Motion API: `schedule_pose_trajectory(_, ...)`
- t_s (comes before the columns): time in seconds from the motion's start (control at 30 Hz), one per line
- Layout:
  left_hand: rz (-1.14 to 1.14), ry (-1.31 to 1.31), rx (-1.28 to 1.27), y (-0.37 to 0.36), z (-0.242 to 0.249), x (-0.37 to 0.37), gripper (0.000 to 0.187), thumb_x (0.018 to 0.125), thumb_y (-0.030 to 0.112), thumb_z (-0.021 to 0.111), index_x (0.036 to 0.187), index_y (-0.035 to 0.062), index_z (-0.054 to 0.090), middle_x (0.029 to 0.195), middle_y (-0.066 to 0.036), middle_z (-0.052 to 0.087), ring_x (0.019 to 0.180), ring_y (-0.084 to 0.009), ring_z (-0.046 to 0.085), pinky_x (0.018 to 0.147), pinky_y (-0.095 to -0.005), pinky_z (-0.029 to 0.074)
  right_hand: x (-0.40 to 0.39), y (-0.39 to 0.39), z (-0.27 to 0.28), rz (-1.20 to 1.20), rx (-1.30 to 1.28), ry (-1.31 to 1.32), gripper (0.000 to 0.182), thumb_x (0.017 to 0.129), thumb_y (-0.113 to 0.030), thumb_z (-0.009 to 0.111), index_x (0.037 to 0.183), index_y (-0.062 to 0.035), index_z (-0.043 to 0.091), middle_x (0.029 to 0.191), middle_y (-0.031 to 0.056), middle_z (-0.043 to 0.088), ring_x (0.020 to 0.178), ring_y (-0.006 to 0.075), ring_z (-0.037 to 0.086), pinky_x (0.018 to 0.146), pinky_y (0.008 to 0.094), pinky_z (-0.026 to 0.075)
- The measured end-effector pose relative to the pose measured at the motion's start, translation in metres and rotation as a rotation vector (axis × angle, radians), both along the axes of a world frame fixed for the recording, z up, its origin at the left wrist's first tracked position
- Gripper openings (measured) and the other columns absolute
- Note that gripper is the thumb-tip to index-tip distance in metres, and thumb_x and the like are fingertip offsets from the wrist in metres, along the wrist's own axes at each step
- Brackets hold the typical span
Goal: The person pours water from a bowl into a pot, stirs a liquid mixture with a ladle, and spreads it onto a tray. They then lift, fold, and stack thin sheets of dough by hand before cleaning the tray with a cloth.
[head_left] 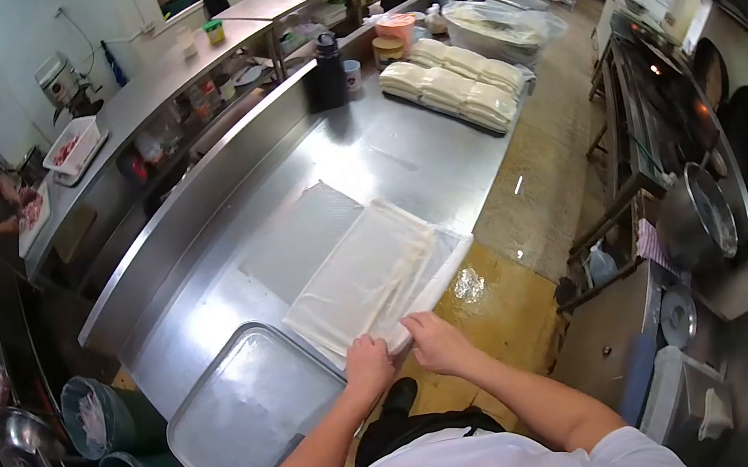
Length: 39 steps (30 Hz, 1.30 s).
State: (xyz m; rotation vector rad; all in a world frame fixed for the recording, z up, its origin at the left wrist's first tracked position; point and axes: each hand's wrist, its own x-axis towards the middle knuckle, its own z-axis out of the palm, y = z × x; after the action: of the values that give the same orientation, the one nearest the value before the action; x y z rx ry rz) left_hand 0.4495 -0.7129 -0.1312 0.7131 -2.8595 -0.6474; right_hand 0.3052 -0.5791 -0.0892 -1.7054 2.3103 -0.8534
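Observation:
In the head view, a pale, flat rectangular stack [366,270] lies on the steel table under thin clear plastic. Along its right side runs a loose border of the plastic sheet [450,250], reaching the table's edge. My left hand [369,362] is closed on the near edge of this plastic, fingers curled. Close beside it, my right hand [438,342] pinches the near right corner of the same plastic. A second clear sheet [296,242] lies flat to the left of the stack. Left of my left hand rests a metal tray [249,405].
Pale plastic-wrapped slabs [453,84] fill a tray at the table's far end, near a dark bottle [330,69]. Green bins [106,416] stand at lower left. A stove [671,101] runs along the right. Several other people work around the room.

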Motion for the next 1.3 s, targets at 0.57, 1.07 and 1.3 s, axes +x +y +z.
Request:
schedule_pose_trajectory(0.57, -0.349, -0.379, 0.381, -0.008, 0.072, -0.065, 0.046, 0.096, 0.045, 0.065, 0.094, 0.0014, 0.078, 0.093, -0.023, 0.074, 0.092, -0.0436, 0.072, 0.082, -0.0525, 0.058, -0.194, 0.03, -0.031, -0.541, 0.137, 0.508, 0.006, 0.077, -0.014, 0.069, 0.072, -0.0138, 0.073, 0.088, 0.011, 0.06, 0.102, 0.032, 0.058, 0.103, 0.0493, 0.041)
schedule_pose_trajectory(1.07, -0.745, -0.7, 1.072, 0.139, 0.021, -0.091, 0.059, 0.1, 0.058, 0.058, 0.116, 0.0037, 0.074, 0.103, -0.026, 0.074, 0.098, -0.042, 0.071, 0.088, -0.0499, 0.054, -0.142, 0.248, -0.031, -0.972, 0.301, 0.549, 0.007, 0.071, -0.006, 0.072, 0.07, -0.0119, 0.07, 0.091, 0.012, 0.058, 0.101, 0.0335, 0.056, 0.105, 0.0507, 0.039)
schedule_pose_trajectory(1.3, -0.89, -0.655, 0.898, 0.151, 0.018, -0.073, 0.051, 0.108, 0.047, 0.051, 0.112, -0.0011, 0.068, 0.082, -0.014, 0.07, 0.078, -0.0305, 0.067, 0.076, -0.047, 0.051, -0.079, 0.312, -0.018, -1.13, 0.22, 0.407, 0.005, 0.077, -0.008, 0.07, 0.074, -0.0113, 0.071, 0.092, 0.0117, 0.058, 0.102, 0.0337, 0.055, 0.109, 0.0528, 0.036)
